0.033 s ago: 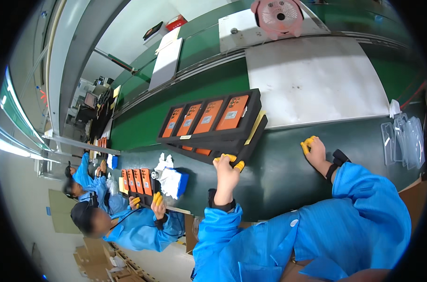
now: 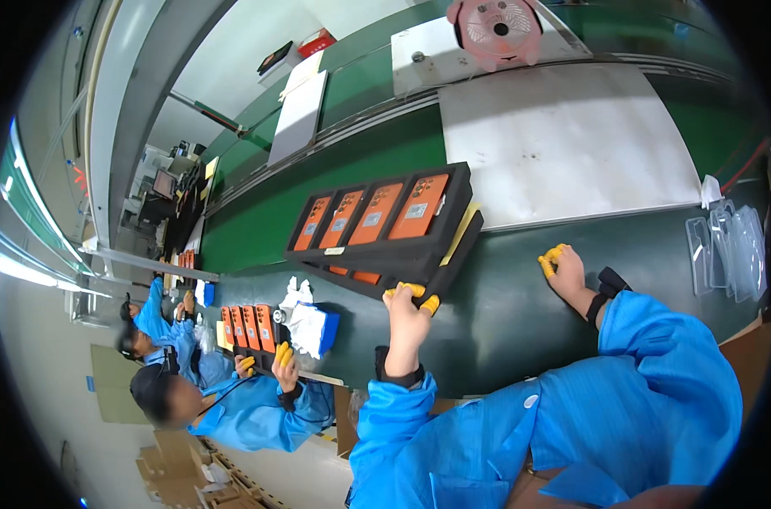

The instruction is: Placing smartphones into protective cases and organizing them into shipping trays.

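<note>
My left hand (image 2: 409, 318), with yellow finger covers, grips the near right corner of a black foam tray (image 2: 441, 276). Another black tray (image 2: 468, 191) lies skewed on top of it, its compartments holding several orange phones (image 2: 415, 206) with pale labels on their backs. A yellow strip (image 2: 460, 236) shows between the two trays. Parts of orange phones peek out of the lower tray; the rest is covered. To the right, my right hand (image 2: 566, 270) hovers over or rests on the dark green table, fingers loosely curled and slightly apart, with nothing visible in them.
A white board (image 2: 564, 153) lies beyond my hands, with a pink fan (image 2: 497, 32) behind it. Clear plastic trays (image 2: 725, 254) stand at the right. On the left, a co-worker (image 2: 233, 407) handles another tray of orange phones (image 2: 250, 327) beside a blue box (image 2: 328, 335).
</note>
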`<state>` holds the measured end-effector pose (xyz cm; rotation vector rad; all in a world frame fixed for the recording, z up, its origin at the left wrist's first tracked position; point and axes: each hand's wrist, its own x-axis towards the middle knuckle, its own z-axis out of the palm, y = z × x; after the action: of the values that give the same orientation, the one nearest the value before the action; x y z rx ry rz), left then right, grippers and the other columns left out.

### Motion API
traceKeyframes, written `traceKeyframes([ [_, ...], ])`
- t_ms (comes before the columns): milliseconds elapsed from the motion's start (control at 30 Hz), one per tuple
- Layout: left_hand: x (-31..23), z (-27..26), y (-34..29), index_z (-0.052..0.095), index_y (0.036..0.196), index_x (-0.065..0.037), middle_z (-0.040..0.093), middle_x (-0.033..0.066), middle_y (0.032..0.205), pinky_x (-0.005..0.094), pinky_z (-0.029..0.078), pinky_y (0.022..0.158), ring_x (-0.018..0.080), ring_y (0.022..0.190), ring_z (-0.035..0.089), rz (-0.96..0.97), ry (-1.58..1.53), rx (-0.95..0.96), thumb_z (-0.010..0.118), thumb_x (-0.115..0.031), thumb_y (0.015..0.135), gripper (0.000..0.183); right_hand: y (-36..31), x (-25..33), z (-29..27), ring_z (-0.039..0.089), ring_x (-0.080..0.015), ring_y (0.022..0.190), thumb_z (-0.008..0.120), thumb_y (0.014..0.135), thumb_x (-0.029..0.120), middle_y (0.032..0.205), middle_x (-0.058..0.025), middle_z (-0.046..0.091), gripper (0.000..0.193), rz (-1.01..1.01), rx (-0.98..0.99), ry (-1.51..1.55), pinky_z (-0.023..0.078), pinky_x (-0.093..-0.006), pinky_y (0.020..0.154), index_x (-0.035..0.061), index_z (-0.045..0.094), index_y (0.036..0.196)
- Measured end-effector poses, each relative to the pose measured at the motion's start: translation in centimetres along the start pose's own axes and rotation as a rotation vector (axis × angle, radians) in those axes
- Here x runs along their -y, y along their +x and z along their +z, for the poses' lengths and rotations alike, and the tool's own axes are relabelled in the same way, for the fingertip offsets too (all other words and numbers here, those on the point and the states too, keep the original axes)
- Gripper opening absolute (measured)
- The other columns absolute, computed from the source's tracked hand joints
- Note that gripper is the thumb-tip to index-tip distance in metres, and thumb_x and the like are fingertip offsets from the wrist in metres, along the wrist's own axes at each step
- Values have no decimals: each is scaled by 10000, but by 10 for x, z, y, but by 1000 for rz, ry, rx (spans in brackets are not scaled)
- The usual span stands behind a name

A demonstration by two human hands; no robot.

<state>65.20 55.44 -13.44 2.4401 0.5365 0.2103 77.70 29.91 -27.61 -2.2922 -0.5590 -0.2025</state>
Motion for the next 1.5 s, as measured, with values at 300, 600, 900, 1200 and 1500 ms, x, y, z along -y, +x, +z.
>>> traceKeyframes([
  [300,-99,117,-88,530,868,16,483,193,922,435,319,793,373,889,393,23,4,45,675,-131,637,310,-52,-25,-31,537,-154,681,595,770,60,768,-66,519,64,269,104,566,425,-226,639,29,550,803],
  [600,-64,144,-95,475,808,-32,484,107,778,374,375,700,278,742,453,267,7,-250,564,-68,727,125,-57,-93,-50,512,-93,852,467,870,181,924,-3,549,242,550,-30,679,398,-193,710,50,491,1072],
  [900,179,30,-27,392,1200,-47,396,164,1237,347,240,965,253,1124,385,-689,-1113,-840,204,-347,891,469,-58,-11,-69,298,-189,1191,412,822,503,1292,-63,318,663,875,413,822,288,-354,914,87,251,1313],
  [1200,191,36,-59,400,1209,-42,436,91,1236,331,286,962,213,1140,403,-522,-1286,-736,316,-458,869,544,-32,14,-88,431,-191,1056,597,772,376,1165,-125,434,677,889,316,918,340,-261,882,-44,315,1222],
  [1500,104,66,-291,495,1095,-38,540,63,1078,361,429,820,223,967,527,-691,-1151,-932,343,-288,862,374,-61,-45,-62,461,-251,999,608,742,379,1065,-177,489,603,589,279,333,354,-323,846,-70,442,1108],
])
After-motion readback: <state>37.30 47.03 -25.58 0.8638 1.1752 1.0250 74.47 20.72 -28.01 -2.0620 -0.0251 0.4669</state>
